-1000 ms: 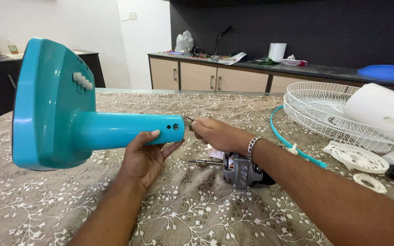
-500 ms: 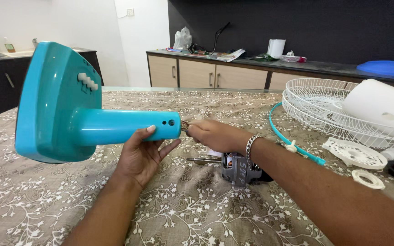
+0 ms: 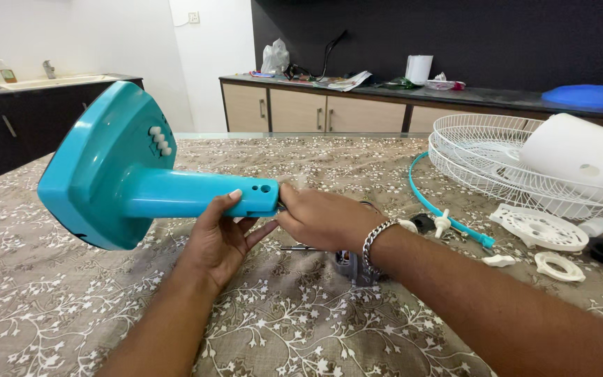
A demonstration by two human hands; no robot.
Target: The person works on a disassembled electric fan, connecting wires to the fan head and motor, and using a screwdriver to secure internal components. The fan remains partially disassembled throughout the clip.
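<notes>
A turquoise fan base with its stem [image 3: 141,178] lies sideways above the table, its wide foot to the left with white buttons on it. My left hand [image 3: 223,234] grips the stem from below near its open end. My right hand [image 3: 319,218], a metal bracelet on the wrist, is closed at the stem's open end; what its fingers pinch is hidden. Under my right wrist a dark fan motor [image 3: 352,265] with a thin shaft lies on the tablecloth.
White wire fan guards [image 3: 479,157] and a white motor cover [image 3: 581,157] sit at the right. A turquoise rim ring [image 3: 441,209], a white round plate [image 3: 542,227], a white ring [image 3: 560,266] and small caps lie near them. Cabinets and a counter stand behind.
The fan base has shifted slightly right and up in view. My right hand has closed in against the stem's open end, covering the small part seen there before.
</notes>
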